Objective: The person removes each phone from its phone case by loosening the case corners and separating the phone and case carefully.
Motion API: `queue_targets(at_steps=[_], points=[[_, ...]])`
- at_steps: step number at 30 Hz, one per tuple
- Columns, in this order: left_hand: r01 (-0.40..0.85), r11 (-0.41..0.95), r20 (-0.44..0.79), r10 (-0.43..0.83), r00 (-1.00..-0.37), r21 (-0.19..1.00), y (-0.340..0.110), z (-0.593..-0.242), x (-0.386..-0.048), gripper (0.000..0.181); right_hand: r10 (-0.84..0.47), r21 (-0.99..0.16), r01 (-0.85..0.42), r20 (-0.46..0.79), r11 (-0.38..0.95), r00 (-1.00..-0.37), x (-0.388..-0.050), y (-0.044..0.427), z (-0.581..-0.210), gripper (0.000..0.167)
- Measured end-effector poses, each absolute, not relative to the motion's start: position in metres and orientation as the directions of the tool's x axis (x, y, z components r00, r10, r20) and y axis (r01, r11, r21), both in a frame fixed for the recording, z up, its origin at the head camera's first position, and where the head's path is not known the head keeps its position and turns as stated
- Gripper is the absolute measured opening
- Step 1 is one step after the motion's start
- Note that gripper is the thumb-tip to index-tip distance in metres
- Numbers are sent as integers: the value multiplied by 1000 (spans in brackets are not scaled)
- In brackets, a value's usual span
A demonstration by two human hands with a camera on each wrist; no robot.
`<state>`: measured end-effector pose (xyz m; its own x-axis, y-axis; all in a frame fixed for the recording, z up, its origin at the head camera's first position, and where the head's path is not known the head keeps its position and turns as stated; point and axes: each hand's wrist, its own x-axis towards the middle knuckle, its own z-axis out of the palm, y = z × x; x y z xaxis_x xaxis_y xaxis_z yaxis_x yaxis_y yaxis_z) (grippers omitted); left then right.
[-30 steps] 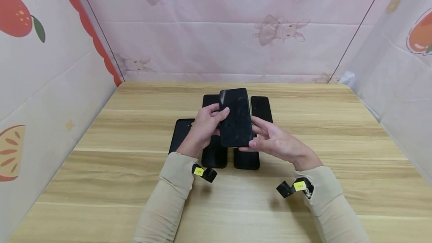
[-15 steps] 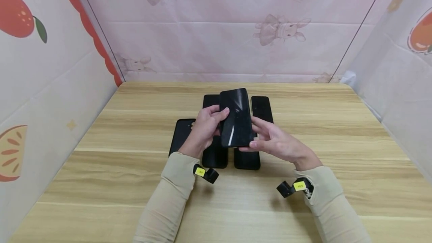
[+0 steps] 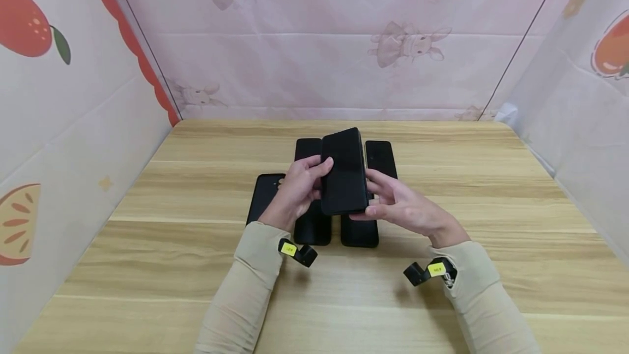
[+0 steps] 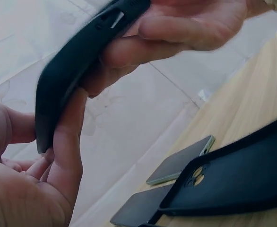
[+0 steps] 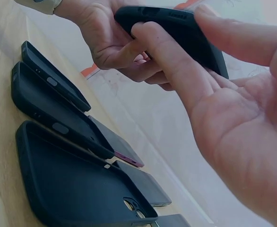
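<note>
A phone in a black case (image 3: 344, 176) is held up above the table, its dark screen side turned toward the head camera. My left hand (image 3: 298, 186) grips its left edge, with the thumb on the front. At the lower right corner, my right hand (image 3: 410, 206) pinches it between thumb and fingers. Cutouts along the bottom edge of the case (image 5: 169, 26) show in the right wrist view. From the side, in the left wrist view, the case (image 4: 65, 80) looks curved. How fully the phone sits in it I cannot tell.
Below the hands, black phone cases (image 3: 262, 195) lie in a row on the wooden table (image 3: 354, 305). Phones (image 3: 380, 158) lie behind them, partly hidden by the hands. Printed cloth walls (image 3: 314, 70) stand around the back and sides.
The held phone has tilted slightly, and the bright reflection seen on its screen half a second ago is gone. Both hands keep almost the same place and hold.
</note>
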<state>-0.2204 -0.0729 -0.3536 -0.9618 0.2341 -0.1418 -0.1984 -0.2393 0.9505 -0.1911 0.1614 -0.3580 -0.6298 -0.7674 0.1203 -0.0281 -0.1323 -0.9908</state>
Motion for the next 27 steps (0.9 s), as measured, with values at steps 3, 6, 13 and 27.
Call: queue_targets(at_steps=[3, 6, 13, 27], points=[[-188, -235, -133, 231, -964, 954, -73, -353, -221, 26, -754, -994, -7, 90, -112, -651, -191, 161, -358, 76], [-178, -218, -126, 232, -965, 960, -73, -353, -221, 26, -744, -992, 34, 66, -118, -665, -191, 160, -356, 75], [-174, -191, -126, 239, -963, 966, -72, -354, -220, 27, -729, -990, 65, 50, -128, -683, -192, 157, -353, 70], [-165, -113, -127, 284, -950, 980, -74, -360, -222, 29, -570, -998, 14, -44, 57, -821, -191, 147, -351, 70]])
